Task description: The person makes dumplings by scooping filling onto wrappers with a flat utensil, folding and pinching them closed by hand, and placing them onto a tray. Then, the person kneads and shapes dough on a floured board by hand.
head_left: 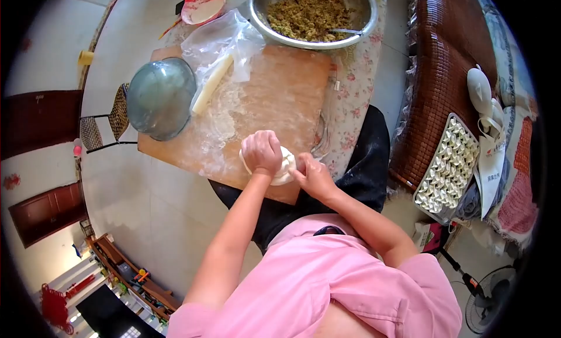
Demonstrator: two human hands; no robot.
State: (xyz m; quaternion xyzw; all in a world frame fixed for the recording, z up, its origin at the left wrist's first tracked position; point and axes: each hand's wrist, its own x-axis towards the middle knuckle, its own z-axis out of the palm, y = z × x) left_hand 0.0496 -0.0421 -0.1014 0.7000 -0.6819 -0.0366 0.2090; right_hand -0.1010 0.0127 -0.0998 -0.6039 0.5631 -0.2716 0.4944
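A lump of white dough [286, 164] lies near the front edge of a floured wooden board [286, 87]. My left hand [261, 153] is on top of it, fingers curled and pressed into the dough, covering much of it. At the dough's right edge, my right hand [314, 175] has its fingers bent and pinching the rim. Flour is scattered over the board's left half. A pale cylindrical rod [211, 87], like a rolling pin, lies farther back, partly under a clear plastic bag [225, 37].
An upturned glass bowl [161, 98] sits on the board's left. Behind the board are a metal basin [315, 44] of chopped filling and a red bowl [203, 6] of flour. To the right, a tray [447, 168] of dumplings rests on a brown sofa [438, 75].
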